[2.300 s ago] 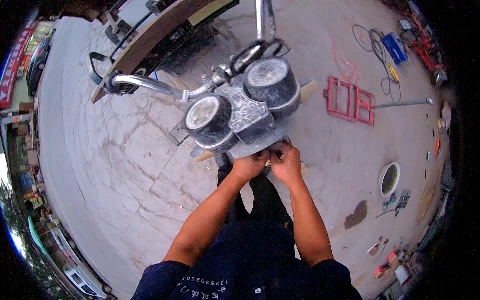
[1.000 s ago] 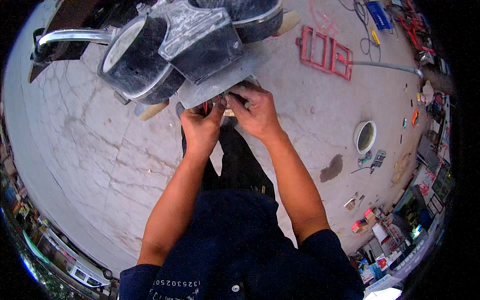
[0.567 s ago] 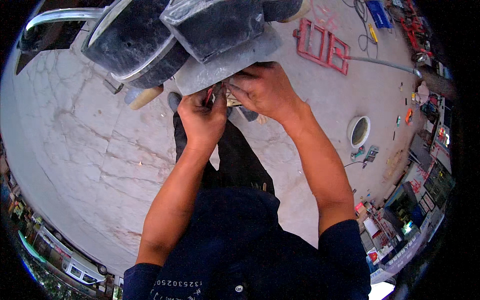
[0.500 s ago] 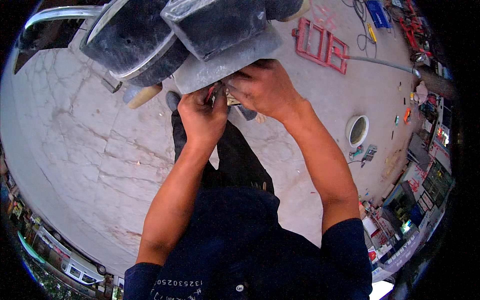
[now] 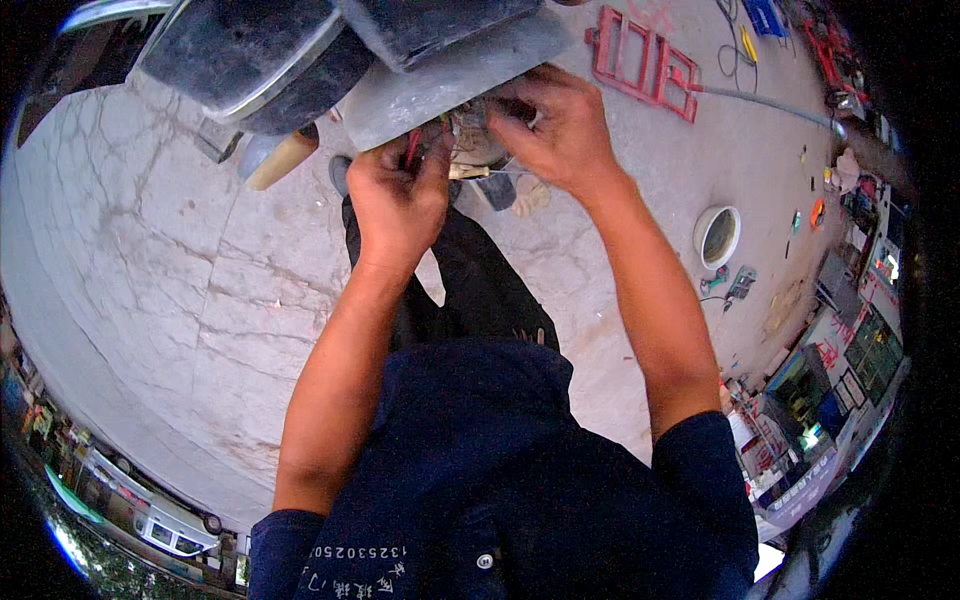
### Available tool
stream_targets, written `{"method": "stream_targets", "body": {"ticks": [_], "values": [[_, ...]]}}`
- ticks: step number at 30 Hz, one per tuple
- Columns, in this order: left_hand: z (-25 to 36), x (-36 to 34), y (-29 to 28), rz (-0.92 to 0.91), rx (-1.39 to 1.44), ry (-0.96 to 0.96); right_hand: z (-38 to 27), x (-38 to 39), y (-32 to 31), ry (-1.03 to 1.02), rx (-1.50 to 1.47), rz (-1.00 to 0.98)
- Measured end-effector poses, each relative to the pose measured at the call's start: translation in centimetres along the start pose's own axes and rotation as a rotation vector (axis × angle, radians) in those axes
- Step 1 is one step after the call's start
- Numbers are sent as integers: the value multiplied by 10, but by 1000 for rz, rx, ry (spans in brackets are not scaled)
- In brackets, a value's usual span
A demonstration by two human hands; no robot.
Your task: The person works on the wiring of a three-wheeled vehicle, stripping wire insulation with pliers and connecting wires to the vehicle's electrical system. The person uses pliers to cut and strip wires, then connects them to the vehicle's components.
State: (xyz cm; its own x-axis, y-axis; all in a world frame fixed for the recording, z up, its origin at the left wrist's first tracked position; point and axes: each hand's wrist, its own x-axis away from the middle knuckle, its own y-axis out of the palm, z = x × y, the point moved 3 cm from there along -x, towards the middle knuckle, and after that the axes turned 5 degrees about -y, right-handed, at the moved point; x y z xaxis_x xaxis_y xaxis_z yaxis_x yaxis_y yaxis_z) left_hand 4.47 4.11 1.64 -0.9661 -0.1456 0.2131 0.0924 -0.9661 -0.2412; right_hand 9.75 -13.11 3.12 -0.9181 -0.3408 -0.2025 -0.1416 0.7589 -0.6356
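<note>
At the top, a smooth grey curved panel (image 5: pixel 450 75) slants beneath a large black mirror-like housing (image 5: pixel 440 25). My left hand (image 5: pixel 395 205) is at the panel's lower edge, its thumb and fingers pinched around a small red piece (image 5: pixel 412 148), mostly hidden by the fingers. My right hand (image 5: pixel 565 130) reaches under the panel's right end with fingers curled; whatever they grip there is out of sight. Between the hands, below the panel, appear a yellowish handle with a thin shaft (image 5: pixel 470 172) and a dark block (image 5: pixel 495 190).
Another black housing with a bright rim (image 5: pixel 240 60) hangs at upper left, above a tan-ended cylinder (image 5: pixel 282 162). On the concrete floor to the right lie a red metal frame (image 5: pixel 645 70) with a long bar, a white bucket (image 5: pixel 717 237) and a green power tool (image 5: pixel 740 285).
The panel and housings sit higher in view. My right hand has shifted up and right, away from my left hand, exposing the pale handle between them. My left hand keeps its pinch.
</note>
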Motion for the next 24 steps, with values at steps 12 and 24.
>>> {"method": "stream_targets", "body": {"ticks": [12, 24], "values": [[-4, -5, 12, -127, 247, -400, -14, 54, 62, 632, -546, 412], [-2, -28, 29, -169, 269, -317, 0, 46, 60, 359, -231, 548]]}}
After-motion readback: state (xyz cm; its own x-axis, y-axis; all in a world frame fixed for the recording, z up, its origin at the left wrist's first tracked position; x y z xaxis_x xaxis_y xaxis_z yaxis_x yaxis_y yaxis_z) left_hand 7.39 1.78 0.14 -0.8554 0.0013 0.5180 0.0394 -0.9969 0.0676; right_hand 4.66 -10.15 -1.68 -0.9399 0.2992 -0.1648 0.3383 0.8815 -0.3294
